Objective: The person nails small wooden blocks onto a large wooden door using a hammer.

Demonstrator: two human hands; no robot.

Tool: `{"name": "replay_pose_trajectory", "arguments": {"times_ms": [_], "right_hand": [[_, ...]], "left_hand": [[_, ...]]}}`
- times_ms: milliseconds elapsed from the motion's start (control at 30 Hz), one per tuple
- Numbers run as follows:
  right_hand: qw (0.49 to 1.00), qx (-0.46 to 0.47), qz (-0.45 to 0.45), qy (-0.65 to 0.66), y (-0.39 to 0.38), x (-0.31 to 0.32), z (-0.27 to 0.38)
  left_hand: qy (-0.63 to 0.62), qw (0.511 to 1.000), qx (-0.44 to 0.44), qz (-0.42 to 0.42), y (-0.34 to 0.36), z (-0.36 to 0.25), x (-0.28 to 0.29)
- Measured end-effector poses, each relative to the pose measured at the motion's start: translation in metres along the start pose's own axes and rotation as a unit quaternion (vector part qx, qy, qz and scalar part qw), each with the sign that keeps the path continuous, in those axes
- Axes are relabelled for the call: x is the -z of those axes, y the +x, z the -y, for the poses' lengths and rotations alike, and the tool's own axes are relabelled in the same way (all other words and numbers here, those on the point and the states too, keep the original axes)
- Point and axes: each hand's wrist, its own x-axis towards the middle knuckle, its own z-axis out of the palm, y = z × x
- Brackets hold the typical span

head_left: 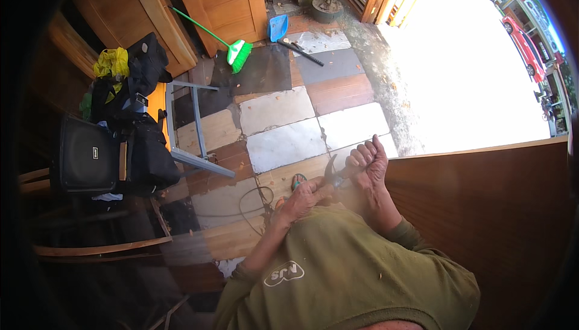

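Observation:
In front of my belly, my left hand (300,201) is closed around what looks like a claw hammer (331,169). Its dark curved metal claw points up and away from me, and most of the handle is hidden. Just right of the metal head, my right hand (369,162) is raised with its fingers curled in and the thumb up. Whatever those fingers hold, if anything, cannot be made out.
A brown wooden panel (482,203) stands close on my right. To the left, a black speaker (90,155) and bags sit by a grey metal-legged stand (198,119). A green broom (240,54) and blue dustpan (278,28) lie ahead; a cable (242,206) loops near my feet.

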Motion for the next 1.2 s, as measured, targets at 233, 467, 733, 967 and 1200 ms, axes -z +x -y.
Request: {"name": "replay_pose_trajectory", "arguments": {"times_ms": [233, 467, 733, 967, 1200], "right_hand": [[0.999, -0.030, 0.012, 0.039, 0.179, -0.091, -0.032], [0.995, 0.039, 0.075, -0.044, 0.312, -0.173, -0.031], [0.973, 0.145, 0.118, -0.139, 0.434, -0.226, 0.011], [0.980, 0.146, -0.012, -0.132, 0.559, -0.232, 0.059], [0.981, 0.128, 0.042, -0.140, 0.712, -0.311, 0.125]], "left_hand": [[-0.023, 0.988, -0.086, -0.130, 0.102, -0.098, 0.087], [-0.021, 0.987, -0.142, -0.065, 0.224, -0.169, 0.195], [-0.134, 0.989, 0.010, 0.065, 0.364, -0.251, 0.270], [-0.135, 0.980, 0.063, 0.131, 0.493, -0.262, 0.324], [-0.055, 0.993, 0.094, 0.034, 0.638, -0.323, 0.371]]}}
